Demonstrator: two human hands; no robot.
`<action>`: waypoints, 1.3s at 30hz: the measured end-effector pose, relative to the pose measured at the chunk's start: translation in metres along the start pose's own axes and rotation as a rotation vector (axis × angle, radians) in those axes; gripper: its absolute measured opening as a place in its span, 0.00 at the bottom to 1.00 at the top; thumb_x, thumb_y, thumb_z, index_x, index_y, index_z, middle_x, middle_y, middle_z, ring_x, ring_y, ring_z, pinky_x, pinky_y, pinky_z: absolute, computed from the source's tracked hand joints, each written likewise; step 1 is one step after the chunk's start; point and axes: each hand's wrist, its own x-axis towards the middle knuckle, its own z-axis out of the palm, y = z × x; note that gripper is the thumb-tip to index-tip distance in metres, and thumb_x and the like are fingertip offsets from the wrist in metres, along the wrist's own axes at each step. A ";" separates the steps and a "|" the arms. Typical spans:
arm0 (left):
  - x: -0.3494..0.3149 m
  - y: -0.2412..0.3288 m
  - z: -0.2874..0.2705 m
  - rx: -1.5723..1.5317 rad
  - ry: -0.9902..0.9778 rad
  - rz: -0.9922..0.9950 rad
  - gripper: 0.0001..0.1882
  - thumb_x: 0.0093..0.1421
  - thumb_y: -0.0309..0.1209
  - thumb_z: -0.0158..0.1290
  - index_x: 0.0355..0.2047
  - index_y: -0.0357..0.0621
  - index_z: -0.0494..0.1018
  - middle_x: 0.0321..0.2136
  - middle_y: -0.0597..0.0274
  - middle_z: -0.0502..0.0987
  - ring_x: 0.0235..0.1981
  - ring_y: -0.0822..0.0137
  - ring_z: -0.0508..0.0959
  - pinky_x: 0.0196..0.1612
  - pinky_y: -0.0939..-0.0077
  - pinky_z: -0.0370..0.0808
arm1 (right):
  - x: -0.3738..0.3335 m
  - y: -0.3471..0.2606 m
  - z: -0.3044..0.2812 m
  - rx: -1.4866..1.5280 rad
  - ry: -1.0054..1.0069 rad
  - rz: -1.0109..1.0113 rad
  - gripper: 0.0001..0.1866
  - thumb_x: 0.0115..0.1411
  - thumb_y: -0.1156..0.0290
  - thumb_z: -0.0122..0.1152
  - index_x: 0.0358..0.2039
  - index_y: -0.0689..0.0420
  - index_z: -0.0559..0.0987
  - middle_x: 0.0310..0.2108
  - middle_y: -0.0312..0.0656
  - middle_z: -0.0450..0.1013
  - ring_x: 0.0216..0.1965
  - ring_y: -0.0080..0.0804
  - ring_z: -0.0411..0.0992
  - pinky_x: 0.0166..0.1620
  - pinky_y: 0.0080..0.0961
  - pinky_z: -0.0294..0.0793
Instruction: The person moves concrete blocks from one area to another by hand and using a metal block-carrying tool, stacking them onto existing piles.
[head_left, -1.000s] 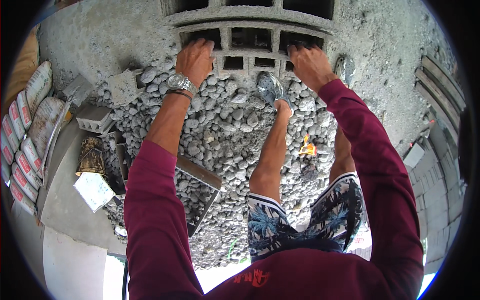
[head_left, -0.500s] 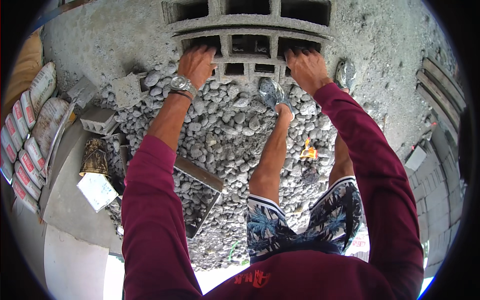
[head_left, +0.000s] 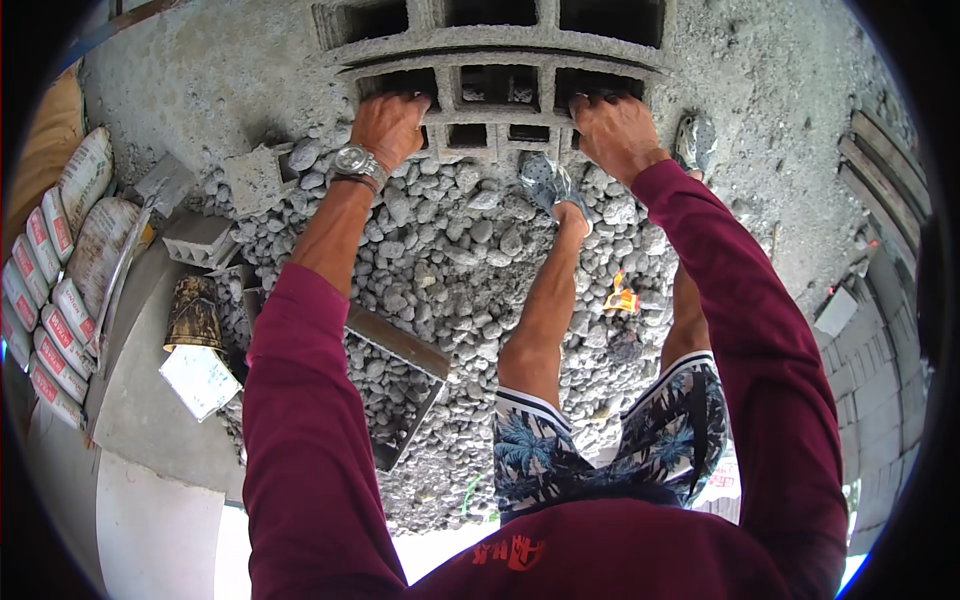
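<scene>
Hollow grey concrete blocks are stacked at the top middle of the head view. Both my hands grip the front concrete block [head_left: 498,75], one near each end. My left hand [head_left: 390,128], below a metal wristwatch [head_left: 356,160], has its fingers hooked into the block's left hollow. My right hand [head_left: 613,128] curls its fingers into the right hollow. The fingertips of both hands are hidden inside. Directly beyond stands another concrete block [head_left: 500,42], with a narrow gap between the two. Smaller hollows of a lower block [head_left: 483,152] show underneath.
Loose stones [head_left: 430,240] cover the ground around my feet. A wooden-edged frame [head_left: 400,345] lies on them, left of my legs. Further left are a dirty bucket [head_left: 193,310], a broken block [head_left: 255,180] and stacked cement bags [head_left: 60,330]. Planks [head_left: 880,190] and stacked blocks [head_left: 880,380] line the right.
The blocks and my left hand appear shifted very slightly left in view. My grip on the front block stays the same.
</scene>
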 end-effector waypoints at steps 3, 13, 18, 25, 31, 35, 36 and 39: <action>-0.004 -0.001 0.000 -0.039 0.075 -0.025 0.18 0.45 0.28 0.59 0.40 0.47 0.77 0.34 0.52 0.79 0.38 0.51 0.78 0.43 0.57 0.76 | 0.002 -0.006 -0.006 -0.043 -0.007 0.033 0.18 0.47 0.70 0.63 0.40 0.60 0.77 0.30 0.48 0.77 0.34 0.45 0.77 0.41 0.39 0.76; -0.044 0.019 -0.033 -0.382 0.613 -0.435 0.27 0.51 0.46 0.64 0.43 0.38 0.76 0.42 0.46 0.79 0.44 0.47 0.78 0.48 0.58 0.74 | -0.066 0.010 -0.048 0.463 0.365 0.616 0.31 0.58 0.49 0.62 0.50 0.64 0.74 0.39 0.56 0.77 0.41 0.46 0.77 0.53 0.39 0.69; -0.005 -0.010 -0.011 -0.313 0.245 -0.895 0.20 0.52 0.44 0.62 0.38 0.41 0.78 0.33 0.47 0.81 0.35 0.45 0.81 0.38 0.58 0.77 | -0.032 0.013 -0.004 0.574 0.252 0.748 0.36 0.58 0.42 0.55 0.47 0.68 0.74 0.30 0.63 0.75 0.35 0.56 0.77 0.43 0.43 0.75; 0.008 -0.012 0.002 -0.290 0.431 -0.839 0.11 0.51 0.39 0.60 0.31 0.47 0.80 0.30 0.48 0.81 0.34 0.47 0.82 0.38 0.57 0.77 | -0.022 0.020 0.013 0.489 0.248 0.784 0.16 0.59 0.62 0.54 0.31 0.65 0.72 0.21 0.60 0.73 0.24 0.59 0.75 0.29 0.49 0.75; 0.009 -0.017 0.004 -0.299 0.299 -0.857 0.21 0.53 0.45 0.60 0.33 0.34 0.78 0.31 0.36 0.79 0.36 0.39 0.80 0.41 0.53 0.76 | -0.025 0.019 0.002 0.569 0.196 0.794 0.18 0.59 0.60 0.55 0.32 0.66 0.73 0.22 0.60 0.75 0.27 0.59 0.76 0.31 0.48 0.76; -0.002 -0.013 -0.005 -0.354 0.287 -0.897 0.30 0.55 0.49 0.57 0.44 0.32 0.74 0.40 0.33 0.77 0.44 0.37 0.77 0.48 0.53 0.73 | -0.029 0.025 -0.010 0.682 0.078 0.717 0.33 0.59 0.45 0.55 0.43 0.70 0.74 0.29 0.64 0.76 0.35 0.58 0.77 0.43 0.45 0.76; -0.015 -0.017 -0.007 -0.309 0.333 -0.946 0.32 0.56 0.50 0.56 0.47 0.31 0.72 0.43 0.33 0.76 0.46 0.37 0.76 0.49 0.53 0.72 | -0.028 0.028 -0.018 0.802 0.090 0.704 0.37 0.59 0.42 0.54 0.46 0.70 0.73 0.30 0.64 0.76 0.38 0.56 0.77 0.45 0.44 0.75; -0.045 0.021 -0.018 -0.407 0.242 -0.987 0.35 0.58 0.50 0.52 0.53 0.29 0.68 0.49 0.32 0.73 0.51 0.39 0.73 0.54 0.55 0.69 | -0.065 0.051 -0.029 1.027 0.144 0.740 0.44 0.58 0.37 0.53 0.55 0.70 0.69 0.35 0.64 0.76 0.43 0.52 0.77 0.49 0.42 0.73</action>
